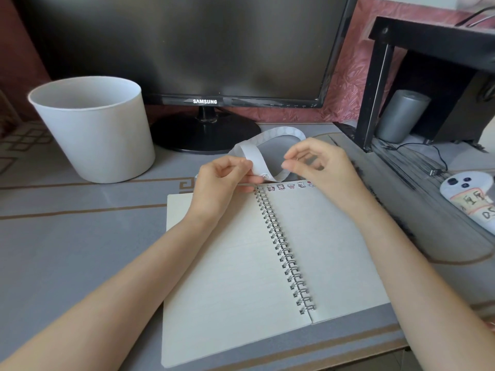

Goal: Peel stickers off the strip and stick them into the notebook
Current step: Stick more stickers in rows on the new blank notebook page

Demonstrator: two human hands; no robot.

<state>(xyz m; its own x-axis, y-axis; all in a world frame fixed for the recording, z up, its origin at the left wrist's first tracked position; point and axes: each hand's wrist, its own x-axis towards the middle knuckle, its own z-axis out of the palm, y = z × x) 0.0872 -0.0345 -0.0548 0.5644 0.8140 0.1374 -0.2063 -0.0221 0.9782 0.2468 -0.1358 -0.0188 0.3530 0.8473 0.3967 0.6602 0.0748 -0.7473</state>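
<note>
An open spiral notebook (235, 263) lies on the desk, with several small cartoon stickers (289, 186) in a row along the top of its right page. A long white sticker strip (270, 137) loops above the notebook's top edge. My left hand (222, 180) pinches the strip between thumb and fingers just above the spiral, where one sticker (264, 176) shows on it. My right hand (316, 162) hovers beside it with thumb and forefinger curled close at the strip's edge; whether they hold anything is hidden.
A white bucket (93, 129) stands at the back left. A black monitor (203, 49) on its stand is behind the notebook. To the right are a black shelf (380, 84), a grey speaker (401, 116), a cable and a white remote (471, 194).
</note>
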